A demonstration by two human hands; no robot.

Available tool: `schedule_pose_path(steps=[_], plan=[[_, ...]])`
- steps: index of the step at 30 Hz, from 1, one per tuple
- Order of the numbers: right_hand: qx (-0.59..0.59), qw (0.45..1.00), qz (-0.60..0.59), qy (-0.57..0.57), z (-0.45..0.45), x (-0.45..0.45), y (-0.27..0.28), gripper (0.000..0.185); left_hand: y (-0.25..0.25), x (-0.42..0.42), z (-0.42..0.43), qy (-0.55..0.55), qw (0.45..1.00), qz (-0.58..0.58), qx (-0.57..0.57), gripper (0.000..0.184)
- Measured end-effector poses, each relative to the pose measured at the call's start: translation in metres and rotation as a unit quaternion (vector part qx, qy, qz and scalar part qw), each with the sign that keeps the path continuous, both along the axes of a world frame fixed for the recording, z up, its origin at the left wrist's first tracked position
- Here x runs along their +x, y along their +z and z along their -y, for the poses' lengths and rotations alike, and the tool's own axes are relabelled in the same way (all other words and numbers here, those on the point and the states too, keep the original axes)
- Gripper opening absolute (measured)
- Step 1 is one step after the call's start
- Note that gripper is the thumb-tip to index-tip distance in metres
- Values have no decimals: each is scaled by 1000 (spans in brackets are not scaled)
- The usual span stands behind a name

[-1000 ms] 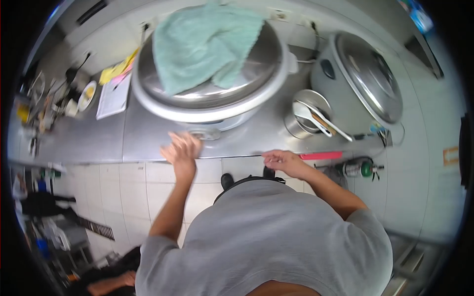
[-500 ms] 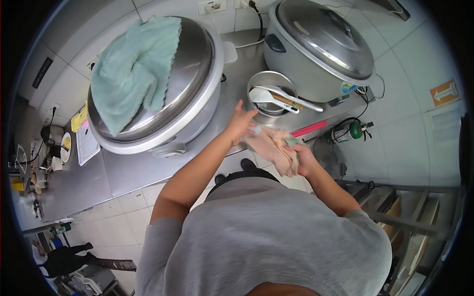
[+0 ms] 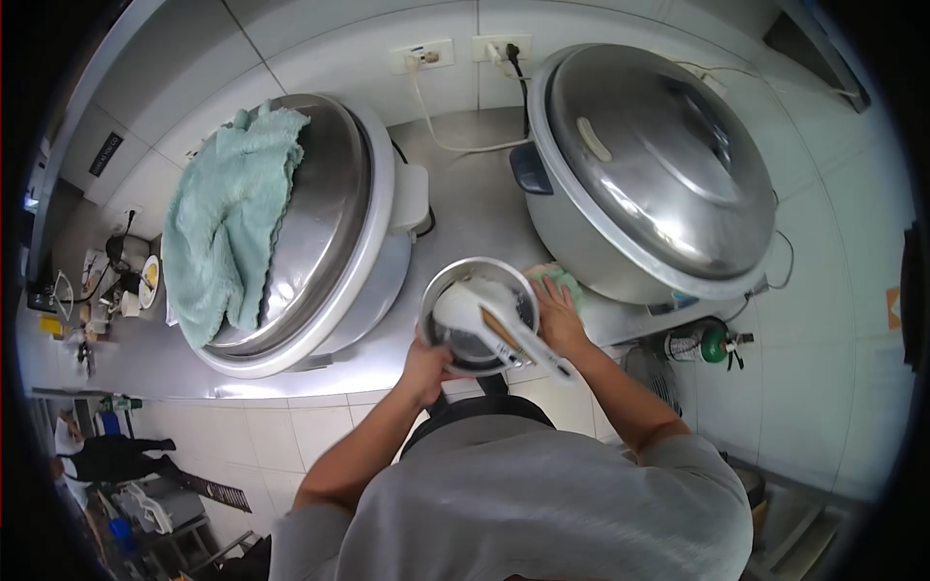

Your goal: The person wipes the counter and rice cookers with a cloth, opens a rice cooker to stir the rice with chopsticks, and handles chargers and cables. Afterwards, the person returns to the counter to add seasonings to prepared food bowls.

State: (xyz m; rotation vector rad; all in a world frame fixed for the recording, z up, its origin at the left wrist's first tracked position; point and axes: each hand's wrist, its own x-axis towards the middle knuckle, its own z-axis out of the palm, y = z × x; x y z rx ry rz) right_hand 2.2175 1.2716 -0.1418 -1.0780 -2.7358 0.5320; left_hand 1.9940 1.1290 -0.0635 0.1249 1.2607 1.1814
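Note:
My left hand (image 3: 426, 371) grips the near left side of a round steel pot (image 3: 433, 308) at the counter's front edge. Inside the pot lean white rice paddles (image 3: 518, 339), their handles sticking out toward me, along with a thin brown piece. To the right of the pot, my right hand (image 3: 560, 320) presses a pale pink and green cloth (image 3: 567, 281) onto the steel counter, its fingers laid over it. Part of the cloth is hidden under this hand. The base of a large rice cooker (image 3: 620, 232) is right beside the cloth.
Another large cooker (image 3: 329, 194) stands at left, a green towel (image 3: 232, 213) draped over its lid. Cords run to wall outlets (image 3: 422, 58) behind the steel counter (image 3: 465, 194). A green fire extinguisher (image 3: 712, 345) is at right below the counter. Another person (image 3: 107, 445) is far left.
My left hand, earlier open and holding nothing, has taken hold of the pot, now nearer me. My right hand has brought the cloth from mid-air down to the counter. The view has shifted.

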Motion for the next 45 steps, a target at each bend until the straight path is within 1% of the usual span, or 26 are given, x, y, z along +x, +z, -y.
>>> schedule_pose_path(steps=[1,3,5,7,9,11,13,16,17,19,21,22,23,25,27,28,29,30,32,35,38,39,41,42,44,45], plan=[[21,1000,-6,11,-18,-21,-6,44,3,-4,14,14,1000,1,-2,78],[-3,999,-19,29,-59,-71,-9,45,3,-5,44,74,997,9,-19,75],[21,998,-51,-4,-102,-130,-23,44,10,0,69,119,991,-8,-58,72],[32,994,-66,-82,-135,-194,-25,48,21,6,85,162,983,-23,-83,70],[105,976,-58,-179,-161,-253,-33,49,31,14,99,208,971,-35,-111,68],[99,968,-71,-221,-192,-298,-34,51,35,22,108,258,959,-43,-110,65],[96,968,-70,-221,-234,-335,-50,49,31,28,121,304,944,-22,-123,66],[49,994,-20,-98,-282,-357,-40,51,33,38,136,335,930,-18,-148,65],[41,998,-27,-46,-287,-362,-35,49,32,38,137,339,929,-14,-151,65],[24,998,-30,52,-292,-355,-27,46,29,35,138,356,921,-31,-153,64],[16,999,-25,27,-274,-334,-29,44,33,38,145,378,914,-33,-146,63],[11,1000,-21,16,-258,-324,-34,43,29,39,157,289,939,-125,-134,61],[64,993,-71,-69,-230,-303,-44,38,26,39,170,208,945,-222,-123,60],[108,978,-102,-149,-170,-245,-39,41,37,40,166,256,941,-167,-143,58],[128,980,-66,-135,-107,-204,-38,43,52,33,147,344,926,-35,-150,59],[-17,969,-217,-118,-73,-201,-78,44,52,31,147,342,928,-41,-142,59],[27,995,-95,-31,-39,-191,-64,44,52,30,150,337,931,-46,-133,58],[78,995,5,66,-3,-181,-48,44,53,32,152,332,934,-50,-123,58],[34,970,-101,219,51,-175,-38,41,47,25,162,287,952,-56,-90,57],[-55,940,-88,325,70,-133,-31,41,56,22,162,234,965,-72,-90,59],[-103,982,3,156,42,-64,5,43,59,10,167,181,979,-63,-66,61],[-28,995,-17,90,33,-44,0,42,54,9,167,165,983,-55,-54,62],[125,990,-54,-37,18,-7,-12,43,49,10,157,142,988,-54,-25,60],[58,998,-36,-19,16,2,0,42,49,10,154,132,990,-56,-8,59],[-69,997,-10,25,2,0,48,41,43,2,141,117,992,-38,8,63],[-137,987,-58,53,6,5,119,40,40,1,134,115,993,-31,15,65]])
